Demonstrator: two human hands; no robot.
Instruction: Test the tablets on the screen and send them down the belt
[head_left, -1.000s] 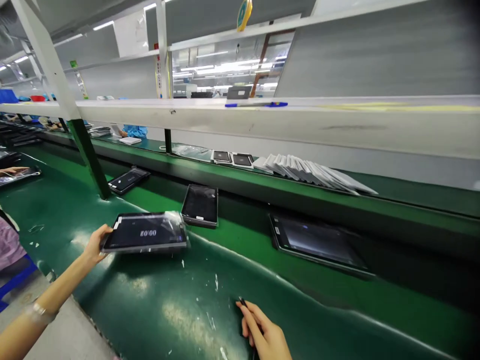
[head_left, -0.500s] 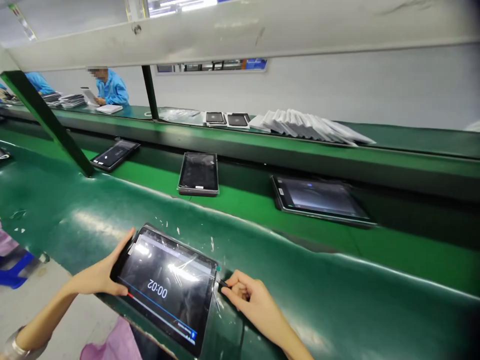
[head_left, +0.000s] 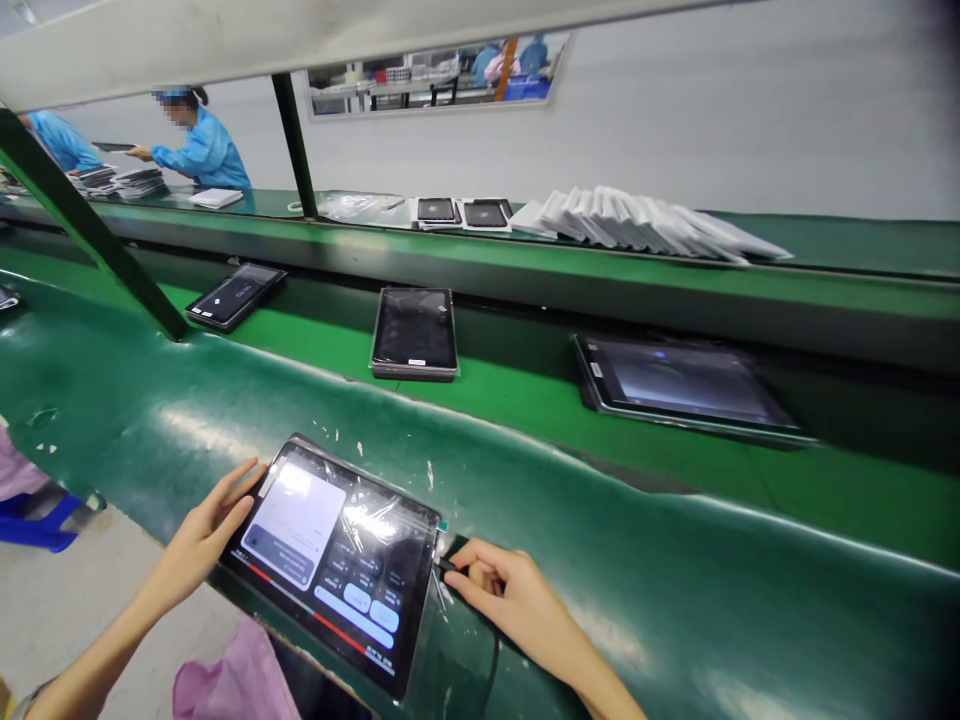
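A tablet (head_left: 337, 560) under clear film lies on the green bench in front of me, its lit screen showing a panel of menu tiles. At its left edge is my left hand (head_left: 206, 525), thumb and fingers apart, fingertips against the rim. My right hand (head_left: 517, 600) pinches a small black cable plug (head_left: 445, 565) at the tablet's right edge. Whether the plug is fully seated in the port cannot be made out. A small green tab (head_left: 442, 525) sticks out at the tablet's upper right corner.
On the lower green belt (head_left: 510, 410) beyond the bench lie several tablets, one dark (head_left: 415, 335) and one lit (head_left: 690, 385). White sleeves (head_left: 645, 225) are fanned out on the far shelf. A slanted green post (head_left: 97, 230) stands left. A blue-clad co-worker (head_left: 202, 145) is behind.
The tablet's screen has gone from a timer display to a menu panel. My left thumb has come off the screen to the edge. The right hand keeps its pinch. The view has tilted slightly.
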